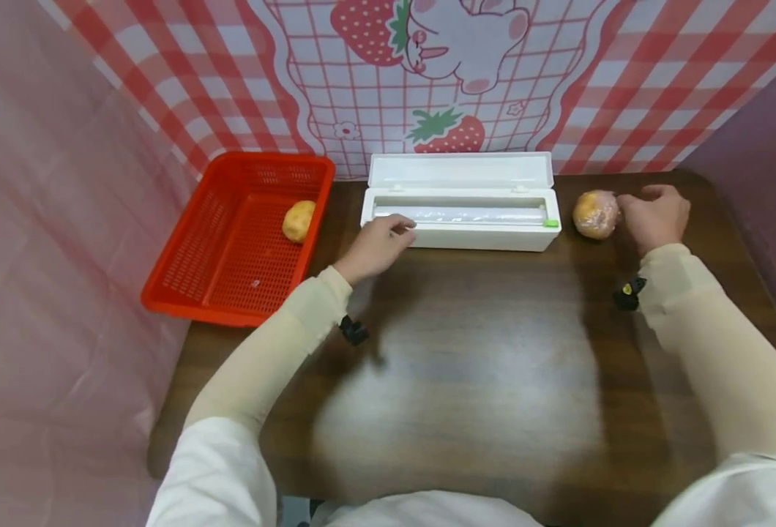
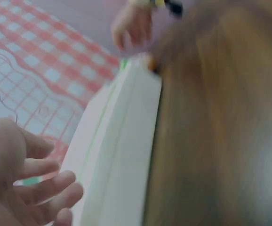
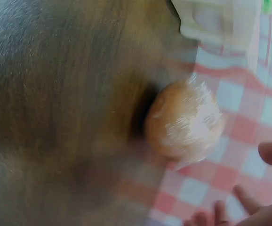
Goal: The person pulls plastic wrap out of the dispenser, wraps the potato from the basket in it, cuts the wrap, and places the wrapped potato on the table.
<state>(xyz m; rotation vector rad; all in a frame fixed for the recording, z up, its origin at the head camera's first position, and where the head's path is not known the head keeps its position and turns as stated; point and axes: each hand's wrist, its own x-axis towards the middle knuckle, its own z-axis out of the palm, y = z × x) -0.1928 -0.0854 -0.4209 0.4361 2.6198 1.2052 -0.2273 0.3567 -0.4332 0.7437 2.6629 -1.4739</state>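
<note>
A white cling film box (image 1: 480, 236) stands at the back of the table with its lid up, and a film roll (image 1: 457, 214) lies inside. Over the box's left front edge is my left hand (image 1: 378, 245), its fingers loosely bent and holding nothing. To the right of the box sits a round yellow-orange thing wrapped in cling film (image 1: 597, 214), perhaps a fruit or potato. My right hand (image 1: 654, 216) is just right of it; the right wrist view shows a gap between the fingers (image 3: 246, 200) and the wrapped thing (image 3: 185, 122).
A red plastic basket (image 1: 230, 315) stands at the left, with a yellow potato-like thing (image 1: 299, 222) at its right side. A small green slider (image 1: 550, 223) sits at the box's right end. Behind the table hangs a checked strawberry-print cloth (image 1: 645, 66).
</note>
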